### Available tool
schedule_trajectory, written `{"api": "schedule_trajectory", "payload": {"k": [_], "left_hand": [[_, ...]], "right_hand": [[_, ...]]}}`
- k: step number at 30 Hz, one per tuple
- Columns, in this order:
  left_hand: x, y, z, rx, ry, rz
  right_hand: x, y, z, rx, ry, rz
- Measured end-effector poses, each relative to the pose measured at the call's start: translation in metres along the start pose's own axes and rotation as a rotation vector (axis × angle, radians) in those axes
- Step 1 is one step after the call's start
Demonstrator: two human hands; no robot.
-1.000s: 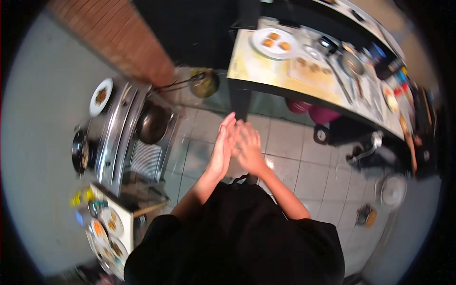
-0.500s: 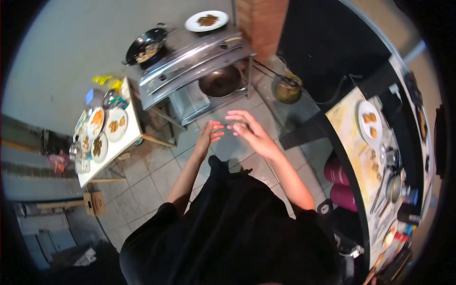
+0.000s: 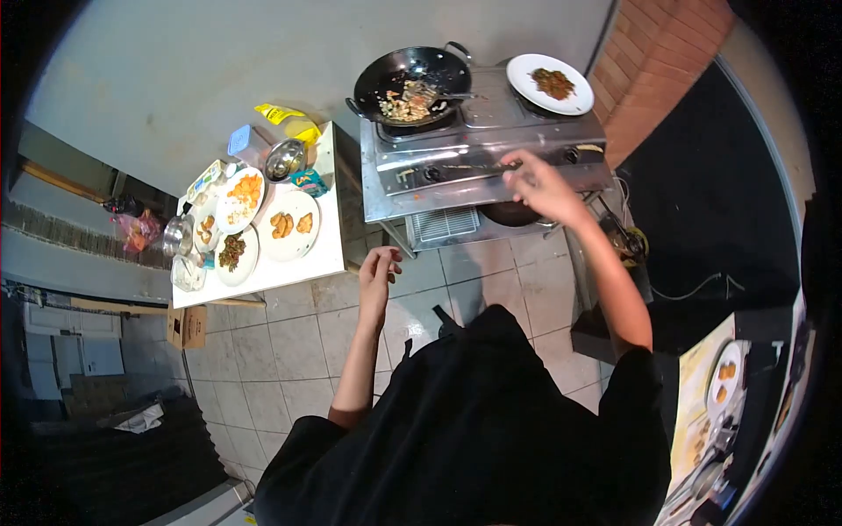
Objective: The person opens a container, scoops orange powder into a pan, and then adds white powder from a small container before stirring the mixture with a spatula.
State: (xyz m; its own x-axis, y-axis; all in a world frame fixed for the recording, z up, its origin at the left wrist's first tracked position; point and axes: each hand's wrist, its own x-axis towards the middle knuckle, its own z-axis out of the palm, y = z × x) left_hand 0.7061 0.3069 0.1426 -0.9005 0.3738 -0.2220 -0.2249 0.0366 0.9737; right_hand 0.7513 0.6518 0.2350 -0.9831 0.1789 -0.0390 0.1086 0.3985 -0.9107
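My right hand (image 3: 539,186) is raised over the front edge of the steel gas stove (image 3: 491,131), fingers apart and slightly curled, with nothing visible in it. Lower down, my left hand (image 3: 379,265) hangs above the tiled floor between the stove and the white table, its fingers loosely curled and apart, holding nothing. A black wok (image 3: 373,81) rests on the left burner with chopped food (image 3: 405,103) and a metal spatula (image 3: 452,96) inside. On the stove's right side is a white plate (image 3: 519,79) of dark cooked food.
At the left, a white table (image 3: 326,250) holds plates of food, a metal bowl (image 3: 285,160), a yellow packet (image 3: 289,120) and a blue-lidded container (image 3: 249,145). A cardboard box (image 3: 187,327) stands below. Another counter (image 3: 688,377) with a plate (image 3: 712,390) is at the lower right.
The view has shifted so the stove and white table appear nearer. My hands have moved apart, the right one reaching out to the stove and the left one lowered with fingers more curled.
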Motion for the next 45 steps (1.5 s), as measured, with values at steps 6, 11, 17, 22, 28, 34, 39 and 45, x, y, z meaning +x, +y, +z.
{"api": "schedule_trajectory", "payload": {"k": [6, 11, 17, 22, 28, 34, 39, 45], "left_hand": [[0.080, 0.009, -0.024, -0.110, 0.218, 0.038], [0.148, 0.034, -0.041, -0.161, 0.419, 0.068], [0.217, 0.055, -0.056, -0.101, 0.441, 0.042], [0.282, 0.056, -0.070, -0.023, 0.309, 0.064], [0.354, 0.060, -0.075, 0.239, 0.256, 0.255], [0.372, 0.076, -0.064, 0.438, 0.128, 0.211], [0.381, 0.070, -0.053, 0.424, 0.137, 0.167], [0.378, 0.075, -0.054, 0.521, 0.205, 0.218]], "right_hand": [[0.185, 0.028, -0.036, -0.478, 0.180, 0.077], [0.278, 0.036, -0.028, -0.411, 0.052, 0.325], [0.318, 0.049, -0.024, -0.530, -0.077, 0.244], [0.359, 0.044, -0.010, -0.696, -0.081, 0.137], [0.393, -0.021, -0.006, -0.925, -0.399, 0.148], [0.433, -0.066, -0.028, -1.167, -0.841, 0.458], [0.410, -0.028, 0.015, -0.822, -0.731, 0.550], [0.365, 0.019, 0.006, -0.803, -0.274, 0.120]]}}
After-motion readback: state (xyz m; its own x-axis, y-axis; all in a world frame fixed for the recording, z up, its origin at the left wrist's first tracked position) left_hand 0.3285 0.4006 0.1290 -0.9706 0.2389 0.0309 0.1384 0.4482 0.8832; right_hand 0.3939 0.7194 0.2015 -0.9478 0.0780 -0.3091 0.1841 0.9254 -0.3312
